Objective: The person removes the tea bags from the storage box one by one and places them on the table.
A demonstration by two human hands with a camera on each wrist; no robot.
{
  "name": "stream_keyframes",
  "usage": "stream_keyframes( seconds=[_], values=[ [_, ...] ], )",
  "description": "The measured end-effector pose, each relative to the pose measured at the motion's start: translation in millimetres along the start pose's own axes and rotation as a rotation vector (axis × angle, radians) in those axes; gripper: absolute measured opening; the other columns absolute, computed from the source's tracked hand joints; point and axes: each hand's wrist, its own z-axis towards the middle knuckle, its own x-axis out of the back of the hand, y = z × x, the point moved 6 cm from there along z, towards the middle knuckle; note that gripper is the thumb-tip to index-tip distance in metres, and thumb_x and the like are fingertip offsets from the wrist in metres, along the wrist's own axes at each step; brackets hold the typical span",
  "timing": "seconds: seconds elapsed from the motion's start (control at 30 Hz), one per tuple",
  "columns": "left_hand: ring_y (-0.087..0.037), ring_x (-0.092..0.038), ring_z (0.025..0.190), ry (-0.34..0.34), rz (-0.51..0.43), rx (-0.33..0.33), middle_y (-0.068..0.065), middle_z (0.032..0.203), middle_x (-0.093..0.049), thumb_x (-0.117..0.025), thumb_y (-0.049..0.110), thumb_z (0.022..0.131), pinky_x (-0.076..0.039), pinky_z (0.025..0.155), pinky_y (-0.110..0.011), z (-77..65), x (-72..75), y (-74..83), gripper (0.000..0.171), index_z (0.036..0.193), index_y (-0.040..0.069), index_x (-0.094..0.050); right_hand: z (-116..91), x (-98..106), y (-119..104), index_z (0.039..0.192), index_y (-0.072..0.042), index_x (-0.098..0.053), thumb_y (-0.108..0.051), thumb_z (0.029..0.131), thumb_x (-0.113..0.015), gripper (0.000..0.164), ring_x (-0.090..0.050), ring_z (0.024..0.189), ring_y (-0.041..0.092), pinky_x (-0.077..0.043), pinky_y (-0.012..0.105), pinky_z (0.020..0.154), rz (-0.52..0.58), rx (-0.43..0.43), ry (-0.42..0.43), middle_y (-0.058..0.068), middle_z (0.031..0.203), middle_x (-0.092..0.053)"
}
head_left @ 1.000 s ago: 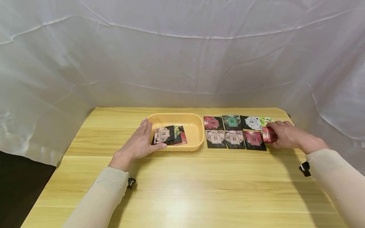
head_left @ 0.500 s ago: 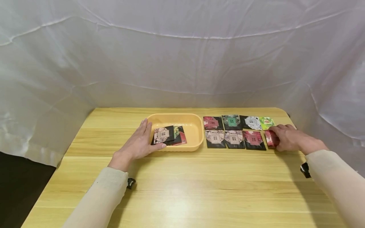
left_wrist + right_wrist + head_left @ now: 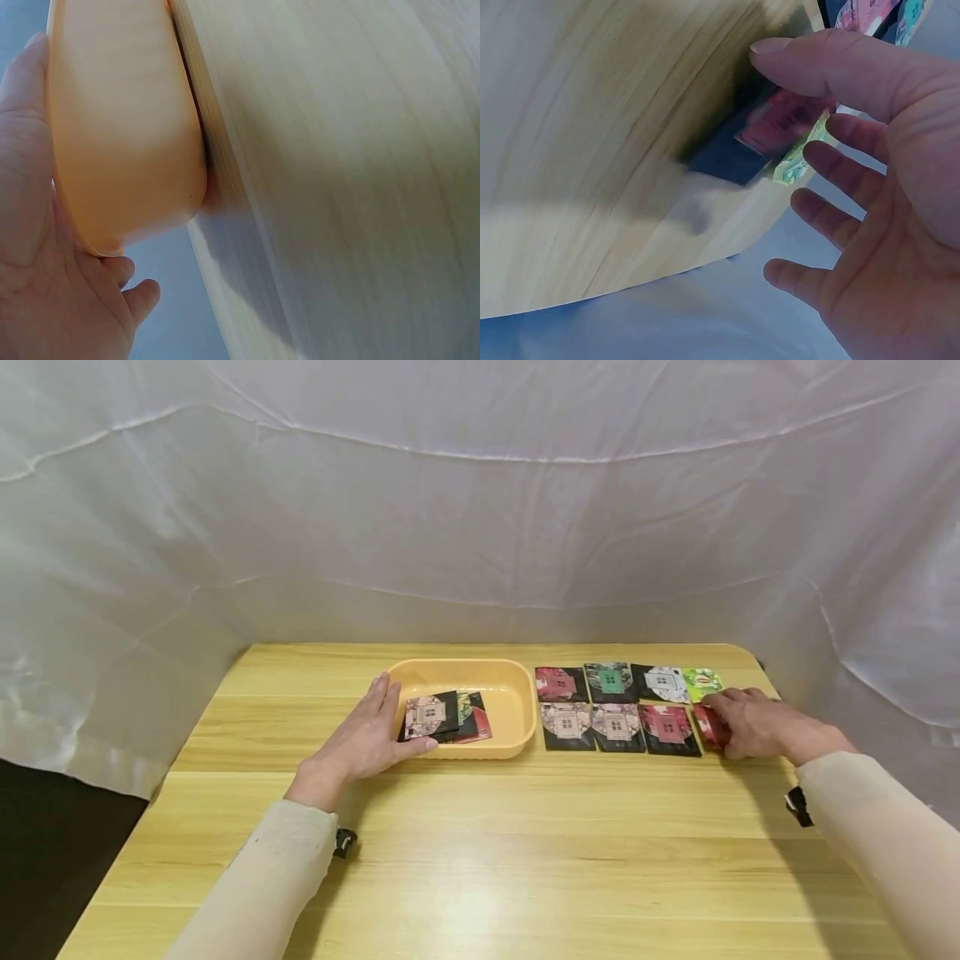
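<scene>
In the head view my left hand (image 3: 358, 731) rests against the left end of a yellow-orange plastic tray (image 3: 531, 710). Its fingers lie straight along the end wall and the thumb reaches along the front rim. Several tea sachets (image 3: 425, 716) overlap inside the tray. At the far right my right hand (image 3: 757, 724) holds a red and black tea sachet (image 3: 711, 727) between thumb and fingers, low over the table. The hand covers much of it. In the right wrist view this sachet (image 3: 761, 135) is blurred, beside a green sachet (image 3: 801, 156).
Right of the tray, tea sachets lie in two rows: a dark red one (image 3: 561, 684), a green-and-black one (image 3: 609, 682) and several others. A bright green sachet (image 3: 702, 682) ends the far row. Pale curtains (image 3: 525, 527) enclose the wooden table (image 3: 480, 852).
The red and black sachet has shifted toward the near side, uncovering more of the bright green one. My right hand has shifted slightly; the left hand and tray stay put.
</scene>
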Motion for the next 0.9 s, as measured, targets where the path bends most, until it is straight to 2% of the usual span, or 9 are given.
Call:
stream_keyframes(
  seconds=[0.2, 0.37, 0.5, 0.67, 0.9],
  values=[
    [-0.032, 0.008, 0.165, -0.001, -0.002, -0.001, -0.011, 0.176, 0.019, -0.045, 0.094, 0.084, -0.012, 0.133, -0.054, -0.2, -0.3, -0.9, 0.133, 0.169, 0.003, 0.002, 1, -1, -5, 0.152, 0.004, -0.043, -0.017, 0.07, -0.086, 0.095, -0.042, 0.132, 0.067, -0.035, 0.084, 0.106, -0.018, -0.012, 0.004, 0.041, 0.15, -0.044],
    [-0.032, 0.008, 0.165, 0.0, -0.005, 0.003, -0.01, 0.176, 0.019, -0.045, 0.096, 0.083, -0.012, 0.133, -0.054, 0.1, -0.2, -1.4, 0.135, 0.169, 0.004, 0.002, 5, 9, -22, 0.154, 0.008, -0.04, -0.021, 0.073, -0.086, 0.097, -0.041, 0.136, 0.066, -0.037, 0.079, 0.109, -0.037, 0.018, 0.049, 0.041, 0.153, -0.043],
    [-0.032, 0.007, 0.165, 0.0, -0.001, 0.004, -0.01, 0.176, 0.019, -0.045, 0.096, 0.082, -0.012, 0.133, -0.053, -0.1, 0.0, -0.9, 0.135, 0.169, 0.004, 0.002, 10, 20, -46, 0.156, 0.01, -0.037, -0.021, 0.082, -0.082, 0.092, -0.039, 0.138, 0.066, -0.037, 0.077, 0.112, -0.031, 0.052, 0.072, 0.041, 0.154, -0.042],
    [-0.032, 0.007, 0.165, 0.006, 0.002, 0.0, -0.011, 0.176, 0.019, -0.046, 0.095, 0.083, -0.012, 0.133, -0.053, -0.2, 0.1, 0.1, 0.134, 0.169, 0.003, 0.001, 17, 38, -79, 0.156, 0.011, -0.036, -0.021, 0.086, -0.08, 0.088, -0.043, 0.137, 0.063, -0.04, 0.075, 0.111, -0.001, 0.088, 0.145, 0.04, 0.152, -0.044],
    [-0.033, 0.007, 0.165, 0.007, 0.006, -0.005, -0.012, 0.176, 0.019, -0.046, 0.094, 0.084, -0.012, 0.133, -0.052, -0.4, 0.3, 0.1, 0.134, 0.169, 0.002, 0.001, 32, 64, -134, 0.158, 0.009, -0.036, -0.023, 0.097, -0.075, 0.079, -0.041, 0.144, 0.055, -0.038, 0.069, 0.118, 0.055, 0.124, 0.228, 0.035, 0.158, -0.041]
  ],
)
